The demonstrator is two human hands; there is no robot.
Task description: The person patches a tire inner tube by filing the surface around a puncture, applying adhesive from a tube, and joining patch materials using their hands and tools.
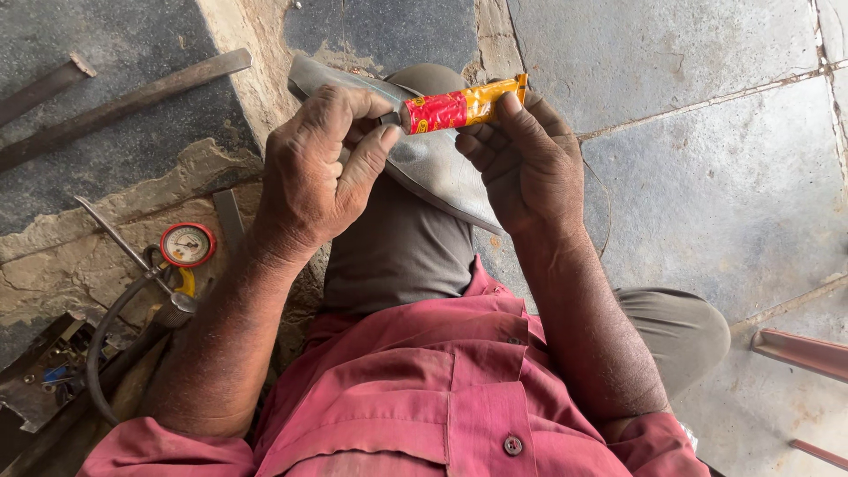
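Grip: left hand (pixel 318 168) pinches capped nozzle end of small red-and-yellow squeeze tube (pixel 464 106); right hand (pixel 528 163) pinches tail end, tube held above grey rubber patch (pixel 424 168) draped across knee. Risk: hard squeeze at tail could spurt contents; patch could slide to stone floor (pixel 707 177).

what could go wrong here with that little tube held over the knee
1. The left hand works at the cap end of the red and yellow tube while the right hand pinches its tail, so a hard squeeze may squirt the contents onto the fingers.
2. The grey rubber sheet only rests on the knee and may slide off.
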